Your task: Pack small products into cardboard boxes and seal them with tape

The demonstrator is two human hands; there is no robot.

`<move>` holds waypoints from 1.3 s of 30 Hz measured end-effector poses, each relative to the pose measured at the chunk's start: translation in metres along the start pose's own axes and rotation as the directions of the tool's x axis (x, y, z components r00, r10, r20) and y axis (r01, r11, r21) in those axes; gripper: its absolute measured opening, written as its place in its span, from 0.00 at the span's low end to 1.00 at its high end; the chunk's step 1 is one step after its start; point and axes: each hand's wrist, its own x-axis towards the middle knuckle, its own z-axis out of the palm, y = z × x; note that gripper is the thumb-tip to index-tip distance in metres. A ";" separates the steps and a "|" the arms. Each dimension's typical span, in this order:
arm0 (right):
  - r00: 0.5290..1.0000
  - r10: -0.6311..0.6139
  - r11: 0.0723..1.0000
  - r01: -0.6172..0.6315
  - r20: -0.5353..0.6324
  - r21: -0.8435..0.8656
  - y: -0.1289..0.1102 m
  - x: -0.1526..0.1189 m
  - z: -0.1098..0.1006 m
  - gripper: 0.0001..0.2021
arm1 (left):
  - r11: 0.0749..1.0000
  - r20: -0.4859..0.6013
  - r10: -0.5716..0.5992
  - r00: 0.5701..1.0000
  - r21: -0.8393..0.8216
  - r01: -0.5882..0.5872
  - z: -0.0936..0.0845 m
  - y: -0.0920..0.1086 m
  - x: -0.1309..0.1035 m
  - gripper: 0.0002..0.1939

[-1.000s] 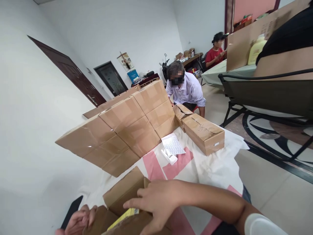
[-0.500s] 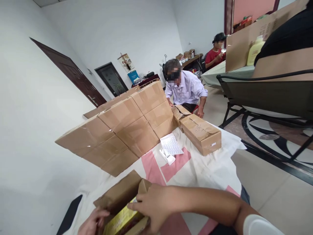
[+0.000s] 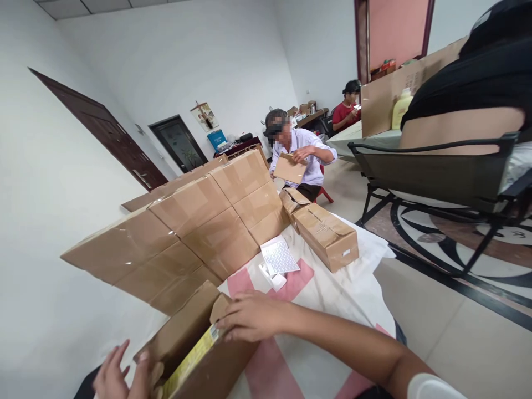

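An open cardboard box [image 3: 224, 366] stands tilted in view at the near edge of the table, its flaps up. Inside it lies a yellow printed packet [image 3: 193, 360], partly hidden by the box walls. My right hand [image 3: 255, 317] lies over the far right end of this box, fingers stretched across its rim beside a small end flap. My left hand [image 3: 120, 372] is at the near left end, its fingers raised and spread beside a small flap.
Taped cartons [image 3: 208, 233] form a wall along the left. A sticker sheet [image 3: 280, 256] lies over a small white object [image 3: 274, 279] on the cloth-covered table. A long carton [image 3: 326, 235] lies at the right. Across sits a person [image 3: 307, 152] holding a cardboard piece [image 3: 290, 168].
My left hand has lifted and spread its fingers. My right hand has moved from the yellow packet onto the box's end. The person across has raised a cardboard piece.
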 end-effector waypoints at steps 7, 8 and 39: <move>0.752 0.515 0.843 -0.359 -0.411 0.401 0.006 -0.002 0.028 0.24 | 0.936 0.364 0.097 0.926 -0.350 0.040 0.007 0.016 -0.016 0.39; 0.715 0.556 0.815 -0.369 -0.423 0.448 0.007 -0.001 0.029 0.28 | 0.950 0.459 0.154 0.875 -0.313 -0.003 0.006 0.019 -0.019 0.38; 0.809 0.587 0.799 -0.583 -0.021 -0.144 0.070 -0.031 -0.014 0.09 | 0.762 0.568 0.443 0.694 0.169 -0.625 0.049 0.007 -0.051 0.36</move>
